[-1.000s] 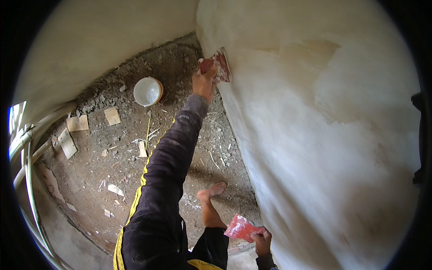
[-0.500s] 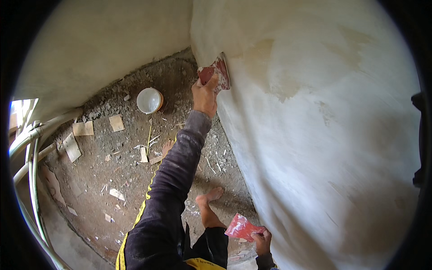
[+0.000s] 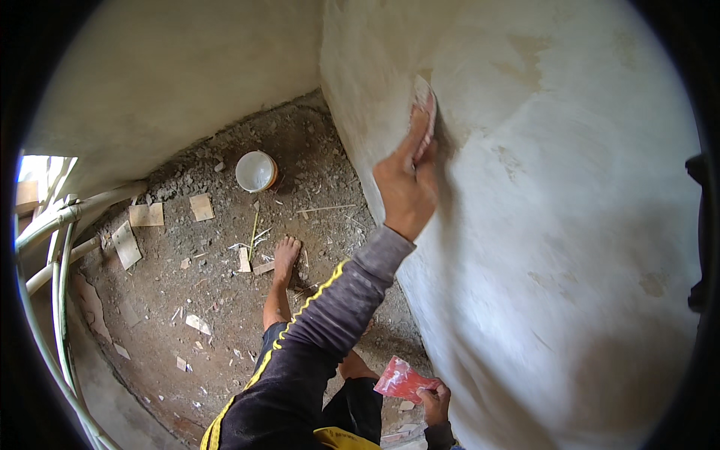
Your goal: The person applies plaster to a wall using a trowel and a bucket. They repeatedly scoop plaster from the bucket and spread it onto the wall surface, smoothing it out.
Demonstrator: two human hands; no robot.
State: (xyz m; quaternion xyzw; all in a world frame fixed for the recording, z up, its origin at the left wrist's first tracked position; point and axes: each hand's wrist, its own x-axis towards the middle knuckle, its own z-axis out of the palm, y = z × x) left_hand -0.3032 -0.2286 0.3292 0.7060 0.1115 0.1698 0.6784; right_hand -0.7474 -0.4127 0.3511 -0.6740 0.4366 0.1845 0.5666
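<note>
The left hand [image 3: 407, 184] is up near the top middle of the frame. Its fingers are pinched around a thin, reddish-white scraper [image 3: 424, 105]. The scraper is seen almost from the side and is at the big pale wall [image 3: 540, 247]. I can't tell if its whole edge touches. It is likely tilted this way so the blade can lie along the wall. The hand hides part of it.

The right hand [image 3: 435, 403], at the lower right, grips one end of a red scraper [image 3: 401, 380] with white smears on top. It is low and away from the left hand, maybe so the smeared side stays clean of bumps and the left arm has room.

The dark sleeve [image 3: 322, 330] with a yellow stripe cuts across the lower middle and covers some of the floor [image 3: 240, 315]. A bare foot [image 3: 286, 255] stands just left of it. Above the foot sits a bucket [image 3: 244, 166], white inside and orange outside. Flat tan pieces [image 3: 146, 215] and crumbs lie about, so stepping there could be bumpy. Pale pipes [image 3: 46, 231] crowd the far left.
</note>
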